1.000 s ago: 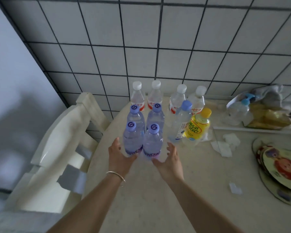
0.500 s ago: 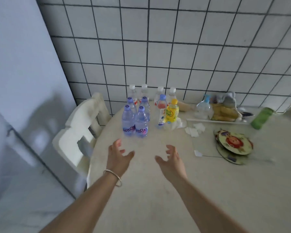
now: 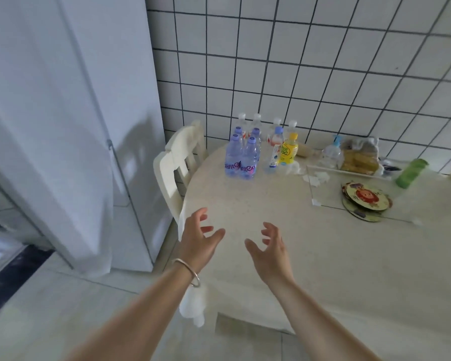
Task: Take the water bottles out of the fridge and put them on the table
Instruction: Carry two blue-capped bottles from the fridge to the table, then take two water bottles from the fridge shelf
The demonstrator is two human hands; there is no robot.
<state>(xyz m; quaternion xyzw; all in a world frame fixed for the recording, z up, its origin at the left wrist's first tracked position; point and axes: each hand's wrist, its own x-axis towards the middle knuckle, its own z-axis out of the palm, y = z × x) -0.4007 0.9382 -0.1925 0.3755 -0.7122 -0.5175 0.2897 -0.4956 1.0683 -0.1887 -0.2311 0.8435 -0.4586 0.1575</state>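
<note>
Soft, cool daylight fills the scene, dim and even, with no hard glare. The tall white fridge door point(image 3: 71, 105) carries a blurry grey shadow low on its face. The wide lens bends the white tiled wall's dark grout lines point(image 3: 310, 74) into curves toward the edges. The green cylinder point(image 3: 411, 173) at the right is smeared by motion blur; the lower corners look soft and hazy.

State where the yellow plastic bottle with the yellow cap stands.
In the head view, the yellow plastic bottle stands at the round table's far edge by the tiled wall, immediately right of the blue-capped clear bottle.
</note>
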